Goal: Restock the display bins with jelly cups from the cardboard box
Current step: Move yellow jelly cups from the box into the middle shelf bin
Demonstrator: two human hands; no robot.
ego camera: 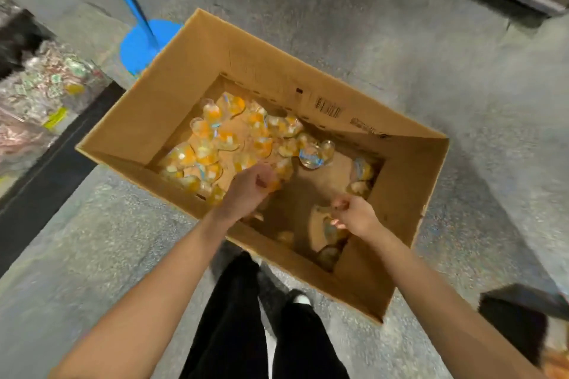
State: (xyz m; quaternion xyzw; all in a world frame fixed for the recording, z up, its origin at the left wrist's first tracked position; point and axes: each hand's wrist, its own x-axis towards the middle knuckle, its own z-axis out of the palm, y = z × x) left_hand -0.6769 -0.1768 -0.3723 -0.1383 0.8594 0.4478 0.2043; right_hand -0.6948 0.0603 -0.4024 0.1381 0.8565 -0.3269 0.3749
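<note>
Cardboard makes the big box (pixel 172 108) on the grey floor (pixel 431 71), and both hands are down inside it, by its near wall. My right hand (pixel 357 215) has its fingers curled over a few loose jelly cups (pixel 331 229) near the near right corner, and my left hand (pixel 249 191) is curled around an orange cup (pixel 272 184), I think, at the near edge of the big pile (pixel 228 138). That pile spreads away toward the far left corner, closer to my left hand, and the shiny display bins (pixel 46 83) sit farther off to the left.
</note>
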